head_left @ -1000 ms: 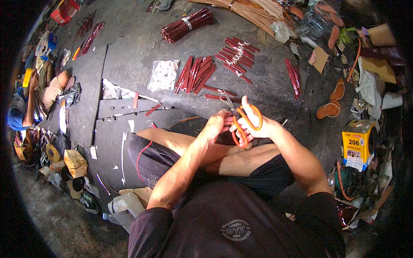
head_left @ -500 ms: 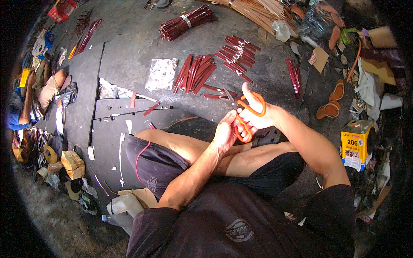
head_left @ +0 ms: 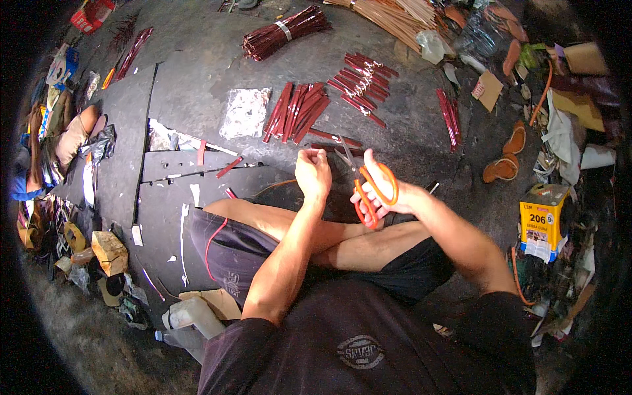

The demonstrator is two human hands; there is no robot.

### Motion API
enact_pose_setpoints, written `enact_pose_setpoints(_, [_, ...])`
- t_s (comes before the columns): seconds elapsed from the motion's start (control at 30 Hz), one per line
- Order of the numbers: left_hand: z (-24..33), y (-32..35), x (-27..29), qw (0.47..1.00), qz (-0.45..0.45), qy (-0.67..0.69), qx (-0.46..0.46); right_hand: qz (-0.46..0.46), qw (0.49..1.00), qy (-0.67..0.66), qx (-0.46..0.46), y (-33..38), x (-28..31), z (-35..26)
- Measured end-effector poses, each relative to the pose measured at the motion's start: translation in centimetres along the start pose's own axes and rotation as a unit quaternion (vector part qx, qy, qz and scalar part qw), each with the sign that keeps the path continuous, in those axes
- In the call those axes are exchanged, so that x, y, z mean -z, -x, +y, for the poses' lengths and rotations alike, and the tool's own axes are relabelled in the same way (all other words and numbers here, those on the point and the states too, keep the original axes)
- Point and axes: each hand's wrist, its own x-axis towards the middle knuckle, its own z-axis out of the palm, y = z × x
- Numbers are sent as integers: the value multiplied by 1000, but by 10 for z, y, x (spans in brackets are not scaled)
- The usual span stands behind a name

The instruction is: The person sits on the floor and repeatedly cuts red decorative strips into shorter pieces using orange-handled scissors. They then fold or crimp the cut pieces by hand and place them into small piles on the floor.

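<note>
My right hand (head_left: 409,200) holds a pair of scissors (head_left: 395,187) with large orange loop handles. Their metal blades stand apart and point away from me, over my crossed legs. To their left, my left hand (head_left: 312,176) is raised with its fingers curled together; whatever it may pinch is hidden. Just beyond my hands, a few dark red strips (head_left: 339,139) lie on the dark floor. Farther off lie a fanned pile of red strips (head_left: 297,113) and a group of red strips with silvery twisted pieces across them (head_left: 361,85).
A clear plastic packet (head_left: 245,112) lies left of the pile. Beyond are a banded dark red bundle (head_left: 284,33) and tan sticks (head_left: 388,16). Sandals (head_left: 502,168) and a yellow can (head_left: 544,220) stand right. Another person (head_left: 72,135) sits at far left.
My hands have moved apart: the left went left and away from the scissors, the right slightly nearer to me. The scissors now show both blades spread.
</note>
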Motion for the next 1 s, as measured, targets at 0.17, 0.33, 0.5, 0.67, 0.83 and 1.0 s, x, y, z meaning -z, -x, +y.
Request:
enact_pose_setpoints(0.17, [1,-2,-7,993,20,-103,49,8,998,-43,44,-12,-15,19])
enact_pose_setpoints(0.33, [-6,-2,-20,989,62,-134,32,5,995,-65,71,-14,-15,28])
enact_pose_setpoints(0.5, [-8,-1,-23,987,54,-146,36,7,995,-60,81,-17,-15,33])
enact_pose_setpoints(0.67, [-9,0,-23,988,52,-140,38,4,995,-55,85,-14,-14,33])
enact_pose_setpoints(0.83, [-12,-1,-25,986,55,-156,27,0,998,-41,49,-9,-11,24])
enact_pose_setpoints(1.0, [-6,1,-20,984,58,-166,9,-75,993,-92,19,-8,13,5])
